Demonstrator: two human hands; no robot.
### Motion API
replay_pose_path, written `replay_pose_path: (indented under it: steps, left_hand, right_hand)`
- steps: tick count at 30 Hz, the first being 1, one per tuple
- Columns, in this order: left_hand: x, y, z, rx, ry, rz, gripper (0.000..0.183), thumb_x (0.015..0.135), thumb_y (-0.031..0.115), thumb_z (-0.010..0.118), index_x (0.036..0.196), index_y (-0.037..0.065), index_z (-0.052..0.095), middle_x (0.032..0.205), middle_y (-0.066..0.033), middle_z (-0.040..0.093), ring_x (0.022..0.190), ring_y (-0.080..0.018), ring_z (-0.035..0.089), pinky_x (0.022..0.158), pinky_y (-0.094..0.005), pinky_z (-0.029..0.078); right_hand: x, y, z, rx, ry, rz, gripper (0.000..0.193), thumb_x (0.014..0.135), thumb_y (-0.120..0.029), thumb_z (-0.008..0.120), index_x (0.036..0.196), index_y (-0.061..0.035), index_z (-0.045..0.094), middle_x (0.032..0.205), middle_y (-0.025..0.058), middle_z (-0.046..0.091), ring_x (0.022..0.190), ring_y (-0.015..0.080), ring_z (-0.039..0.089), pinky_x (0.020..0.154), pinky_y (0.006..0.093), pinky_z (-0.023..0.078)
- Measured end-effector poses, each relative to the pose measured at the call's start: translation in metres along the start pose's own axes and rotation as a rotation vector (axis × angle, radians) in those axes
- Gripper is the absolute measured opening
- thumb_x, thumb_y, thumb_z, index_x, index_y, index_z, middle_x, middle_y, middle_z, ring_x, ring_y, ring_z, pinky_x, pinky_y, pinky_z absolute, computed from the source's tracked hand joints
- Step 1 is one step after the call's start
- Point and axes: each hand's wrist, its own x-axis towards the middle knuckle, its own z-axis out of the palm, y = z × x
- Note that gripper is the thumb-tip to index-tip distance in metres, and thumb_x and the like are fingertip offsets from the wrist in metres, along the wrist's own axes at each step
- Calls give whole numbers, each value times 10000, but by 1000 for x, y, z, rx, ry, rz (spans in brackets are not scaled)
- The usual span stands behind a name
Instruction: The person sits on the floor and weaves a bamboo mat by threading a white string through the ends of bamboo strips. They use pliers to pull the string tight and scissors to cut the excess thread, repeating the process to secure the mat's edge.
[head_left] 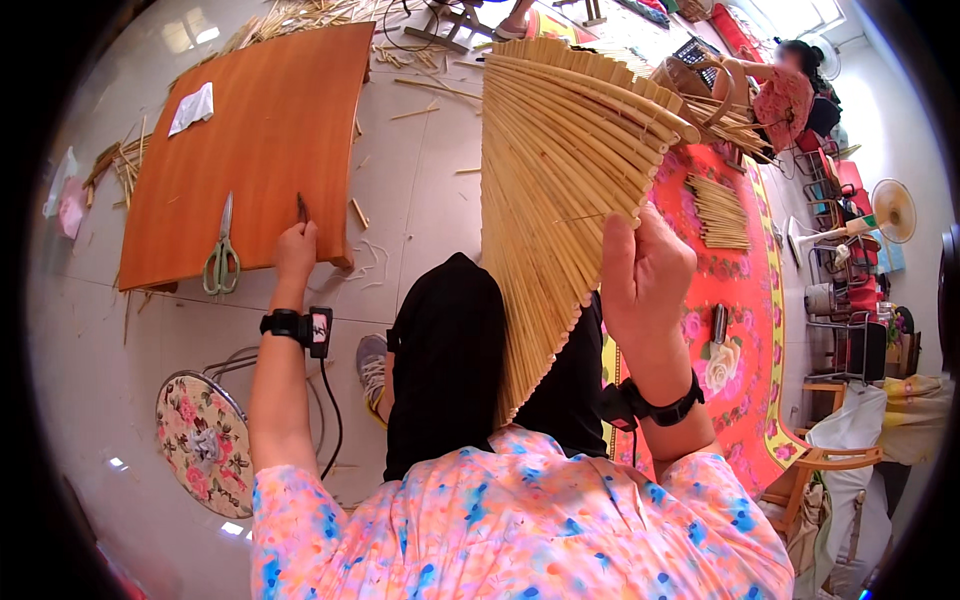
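Note:
A mat of pale reed stalks [560, 180], bound side by side and spreading like a fan, rests on my black-trousered lap. My right hand [648, 275] is closed at the mat's right edge, thumb and fingers pinched together. A thin line like a needle or thread runs left from its fingertips across the stalks. My left hand [295, 250] reaches to the near right part of the orange-brown wooden table [270, 120]. Its fingers close on a small dark pointed tool [302, 208], whose kind I cannot make out. Green-handled scissors [222, 255] lie left of that hand.
White paper [192, 108] lies on the table. Loose stalks litter the floor. A floral round stool [203, 445] stands at left. On the red floral mat [735, 350] sit a stalk bundle [718, 212] and a dark object [719, 323]. Another person [785, 100] sits far right.

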Motion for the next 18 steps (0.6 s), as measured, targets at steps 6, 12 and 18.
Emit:
replay_pose_path:
  steps: [6,12,18]
  left_hand:
    - [-109,145,-33,-1317,-216,118,280,965,254,511,1064,13,613,959,-52,621,867,-134,611,693,-289,525]
    - [-223,234,-36,-924,-173,779,63,864,29,581,839,-28,568,1184,-123,489,1056,-199,543,875,-303,453]
    - [-247,269,-16,-856,-120,868,128,787,42,666,751,-9,554,1203,-200,443,1047,-301,535,913,-385,450]
  right_hand:
    - [-8,13,0,-146,118,-44,215,925,-128,518,772,23,530,572,192,515,506,392,541,460,425,406]
    - [-15,16,-13,-194,124,-3,296,968,-155,453,729,13,500,567,221,478,521,431,509,467,464,373]
    - [-18,21,-18,-141,123,29,329,987,-180,432,726,10,492,580,230,475,543,450,503,479,481,355]
